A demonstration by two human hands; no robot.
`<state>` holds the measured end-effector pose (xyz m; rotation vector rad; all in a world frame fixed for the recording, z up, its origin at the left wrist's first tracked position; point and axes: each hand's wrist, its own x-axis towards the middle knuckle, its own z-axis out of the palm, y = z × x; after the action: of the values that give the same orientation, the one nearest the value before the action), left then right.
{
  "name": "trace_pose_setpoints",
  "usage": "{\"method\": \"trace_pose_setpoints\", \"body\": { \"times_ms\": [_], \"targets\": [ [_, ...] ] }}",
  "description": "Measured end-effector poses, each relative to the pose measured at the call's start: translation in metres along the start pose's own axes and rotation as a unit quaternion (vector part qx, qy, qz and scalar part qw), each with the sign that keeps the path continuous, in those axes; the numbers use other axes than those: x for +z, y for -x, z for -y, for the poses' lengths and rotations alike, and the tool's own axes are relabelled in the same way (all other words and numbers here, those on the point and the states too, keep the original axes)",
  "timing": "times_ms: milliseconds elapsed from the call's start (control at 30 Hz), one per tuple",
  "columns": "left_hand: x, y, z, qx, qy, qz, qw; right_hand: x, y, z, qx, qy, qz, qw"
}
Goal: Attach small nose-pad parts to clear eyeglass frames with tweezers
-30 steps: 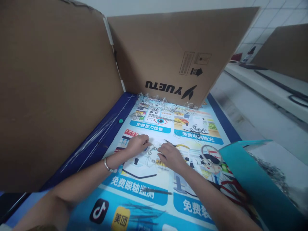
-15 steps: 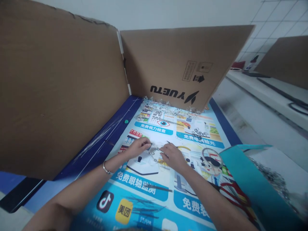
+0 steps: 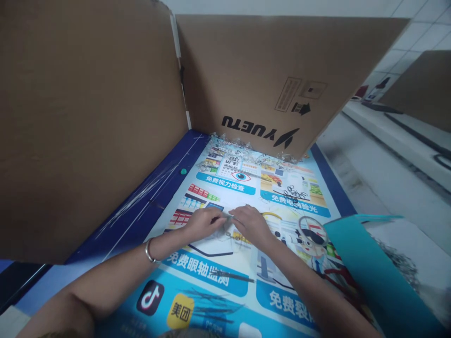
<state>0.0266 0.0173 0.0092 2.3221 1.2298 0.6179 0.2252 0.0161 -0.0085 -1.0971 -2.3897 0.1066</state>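
Over the middle of the printed sheet, my left hand [image 3: 206, 223] and my right hand [image 3: 252, 226] face each other with their fingertips nearly touching. Both are closed in a pinch on a small piece of thin wire [image 3: 228, 219], mostly covered by the fingers and blurred. Just below the fingertips lies a little cluster of wire loops [image 3: 230, 235]. A yellow curved handle [image 3: 272, 215], seemingly of pliers, shows beside my right hand; the rest is hidden behind that hand. A silver bangle [image 3: 150, 251] circles my left wrist.
Cardboard panels [image 3: 88, 117] stand at the left and back. Clear wire pieces [image 3: 246, 145] line the back panel, near dark wire loops [image 3: 294, 193]. Dark wire lengths [image 3: 211, 305] lie in front, long pale wires [image 3: 141, 202] at left. A teal box [image 3: 373, 263] at right holds tangled wire.
My hands have drawn closer together, covering more of the wire between them. A dark pointed tip above my right hand no longer shows. The camera view has shifted slightly.
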Motion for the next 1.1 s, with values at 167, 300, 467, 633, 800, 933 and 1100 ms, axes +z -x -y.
{"method": "trace_pose_setpoints", "body": {
  "times_ms": [167,300,467,633,800,933,1100],
  "targets": [
    [0.000,0.000,0.005,-0.006,-0.023,-0.022,0.999,0.006,-0.007,-0.008,0.016,-0.045,0.004,0.999],
    [-0.002,-0.001,0.005,-0.026,-0.031,-0.033,0.999,0.001,-0.005,-0.011,0.069,-0.062,-0.015,0.996],
    [-0.004,-0.005,0.010,-0.070,-0.029,-0.034,0.997,0.004,-0.004,-0.007,0.114,-0.056,-0.030,0.991],
    [-0.006,-0.007,0.019,-0.076,-0.040,-0.003,0.996,0.009,-0.007,-0.005,0.139,-0.055,-0.027,0.988],
    [-0.011,-0.005,0.018,-0.055,0.023,0.001,0.998,0.002,-0.006,-0.007,0.163,-0.108,-0.029,0.980],
    [-0.014,-0.004,0.016,-0.057,0.095,-0.009,0.994,-0.008,-0.003,-0.011,0.190,-0.145,-0.042,0.970],
    [-0.013,-0.003,0.019,-0.023,0.129,-0.044,0.990,-0.019,0.001,-0.023,0.206,-0.165,-0.038,0.964]
  ]
}}
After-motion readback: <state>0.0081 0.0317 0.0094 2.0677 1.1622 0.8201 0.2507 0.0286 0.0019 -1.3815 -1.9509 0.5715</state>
